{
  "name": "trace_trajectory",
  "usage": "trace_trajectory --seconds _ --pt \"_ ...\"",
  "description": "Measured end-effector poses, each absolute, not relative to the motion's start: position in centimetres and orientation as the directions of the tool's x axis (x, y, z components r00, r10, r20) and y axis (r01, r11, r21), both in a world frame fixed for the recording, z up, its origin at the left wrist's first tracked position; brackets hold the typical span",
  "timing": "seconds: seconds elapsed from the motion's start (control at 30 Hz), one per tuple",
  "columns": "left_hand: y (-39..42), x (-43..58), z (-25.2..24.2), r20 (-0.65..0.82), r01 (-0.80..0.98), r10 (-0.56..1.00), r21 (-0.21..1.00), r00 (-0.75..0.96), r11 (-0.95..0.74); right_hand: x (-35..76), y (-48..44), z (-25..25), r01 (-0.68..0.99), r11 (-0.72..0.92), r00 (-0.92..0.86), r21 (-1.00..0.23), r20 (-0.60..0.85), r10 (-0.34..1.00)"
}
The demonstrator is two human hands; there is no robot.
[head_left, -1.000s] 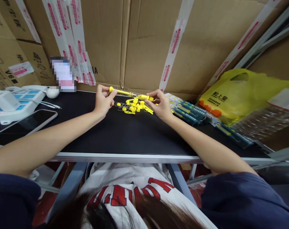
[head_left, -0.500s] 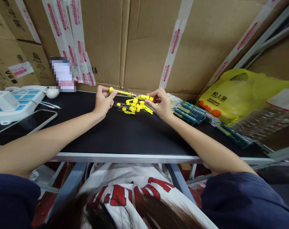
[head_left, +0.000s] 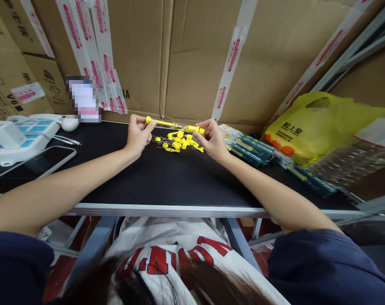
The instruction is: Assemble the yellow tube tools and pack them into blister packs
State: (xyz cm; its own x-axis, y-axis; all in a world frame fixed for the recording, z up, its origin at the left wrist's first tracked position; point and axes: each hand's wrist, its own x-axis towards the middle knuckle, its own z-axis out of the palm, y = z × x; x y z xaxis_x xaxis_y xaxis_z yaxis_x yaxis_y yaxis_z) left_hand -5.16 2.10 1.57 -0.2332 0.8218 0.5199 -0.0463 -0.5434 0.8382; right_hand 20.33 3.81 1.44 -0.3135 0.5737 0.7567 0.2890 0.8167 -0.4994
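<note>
holding a yellow rod (head_left: pixel 167 123) level between them: left hand (head_left: pixel 137 135) pinches one tip, right hand (head_left: pixel 213 140) grips the other end, seemingly a fitting; just below, loose yellow parts (head_left: pixel 179 143) lie unassembled on the counter (head_left: pixel 154 178).

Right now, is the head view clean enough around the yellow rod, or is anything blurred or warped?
Head view: light is even; the yellow rod held between left hand and right hand is sharp; the wide lens stretches things toward the corners; a pixelated patch masks something at the back left.
</note>
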Motion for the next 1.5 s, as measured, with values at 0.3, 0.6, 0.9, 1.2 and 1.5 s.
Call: trace_trajectory --seconds 0.3,0.6,0.9,1.2,1.5 --pt "2.5 -5.5 1.3 0.561 -0.037 0.797 0.812 -0.224 -0.582 20.2 3.1 2.8 0.384 0.871 -0.276 -0.308 0.861 0.426" --pt "2.4 -5.5 1.3 0.567 -0.048 0.794 0.806 -0.220 -0.590 20.0 3.9 0.9 0.257 0.814 -0.334 -0.521 0.743 0.581" --pt "2.2 -5.3 1.6 0.530 -0.042 0.815 0.832 -0.233 -0.553 20.2 3.1 2.5 0.409 0.864 -0.274 -0.292 0.865 0.422" --pt "2.3 -5.3 1.4 0.550 -0.053 0.804 0.817 -0.227 -0.574 19.7 3.8 1.0 0.313 0.855 -0.312 -0.414 0.805 0.505" --pt "2.3 -5.4 1.3 0.552 -0.061 0.809 0.817 -0.201 -0.573 20.0 3.1 1.5 0.351 0.817 -0.271 -0.458 0.785 0.557"
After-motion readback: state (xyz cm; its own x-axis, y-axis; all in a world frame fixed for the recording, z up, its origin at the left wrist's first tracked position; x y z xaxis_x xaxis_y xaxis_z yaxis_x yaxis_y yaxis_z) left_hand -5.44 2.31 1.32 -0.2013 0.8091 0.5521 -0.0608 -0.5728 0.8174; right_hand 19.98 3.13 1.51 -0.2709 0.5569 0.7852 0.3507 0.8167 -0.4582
